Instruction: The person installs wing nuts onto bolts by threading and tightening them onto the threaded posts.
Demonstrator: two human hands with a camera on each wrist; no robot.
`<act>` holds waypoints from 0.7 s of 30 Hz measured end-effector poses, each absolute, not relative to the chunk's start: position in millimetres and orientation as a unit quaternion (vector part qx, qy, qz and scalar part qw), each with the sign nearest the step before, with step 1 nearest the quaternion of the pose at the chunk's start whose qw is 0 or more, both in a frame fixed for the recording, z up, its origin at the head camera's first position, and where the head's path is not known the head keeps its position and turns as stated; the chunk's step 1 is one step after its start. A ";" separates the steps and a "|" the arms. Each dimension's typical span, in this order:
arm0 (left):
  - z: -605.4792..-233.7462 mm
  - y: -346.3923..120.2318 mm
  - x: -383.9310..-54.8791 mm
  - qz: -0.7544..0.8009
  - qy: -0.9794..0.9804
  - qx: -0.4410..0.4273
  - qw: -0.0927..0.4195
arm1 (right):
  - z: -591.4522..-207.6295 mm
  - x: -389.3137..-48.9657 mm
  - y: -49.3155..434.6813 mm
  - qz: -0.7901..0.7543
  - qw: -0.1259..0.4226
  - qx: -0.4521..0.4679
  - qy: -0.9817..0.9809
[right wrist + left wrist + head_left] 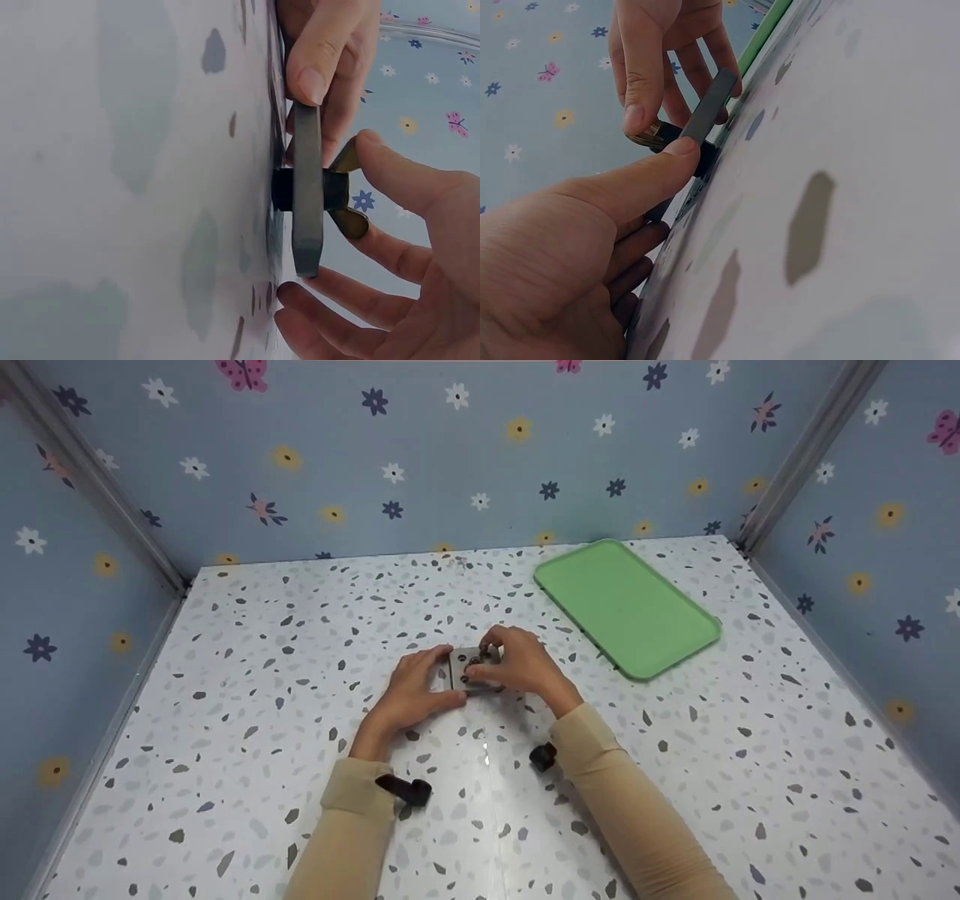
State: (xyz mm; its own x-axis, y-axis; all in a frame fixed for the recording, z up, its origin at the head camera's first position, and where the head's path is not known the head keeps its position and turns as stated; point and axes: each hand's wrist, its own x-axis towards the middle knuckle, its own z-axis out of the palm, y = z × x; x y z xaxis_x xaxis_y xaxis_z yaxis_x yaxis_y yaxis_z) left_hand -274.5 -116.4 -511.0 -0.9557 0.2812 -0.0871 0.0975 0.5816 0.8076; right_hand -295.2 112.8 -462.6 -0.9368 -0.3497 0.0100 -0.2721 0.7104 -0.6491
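Note:
A small grey metal plate (456,668) with several holes is held just above the table, edge-on in both wrist views. My left hand (411,690) grips its left side, thumb at the near edge and fingers at the far edge. A brass-coloured wing nut (349,223) sits against the plate's upper face, with a black collar at its base. My right hand (529,664) pinches the wing nut's two wings between thumb and finger. Below the plate a black stub (283,189) sticks out toward the table. From overhead, the right fingers partly cover the nut.
A green tray (626,611) lies on the speckled white table (247,780) to the right, beyond my right hand. Flower-patterned blue panels (450,457) enclose the table's back and sides. Black wrist mounts (405,789) are on both sleeves.

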 end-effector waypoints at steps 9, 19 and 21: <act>-511.7 -118.0 -274.7 0.437 0.885 0.123 0.104 | -451.6 -299.6 131.5 -0.333 0.096 -0.212 0.914; -511.1 -121.4 -274.6 0.453 0.877 0.114 0.111 | -436.8 -300.3 146.3 -0.352 0.071 -0.228 0.905; -510.8 -122.1 -274.2 0.461 0.872 0.115 0.115 | -434.7 -299.9 149.5 -0.356 0.066 -0.232 0.903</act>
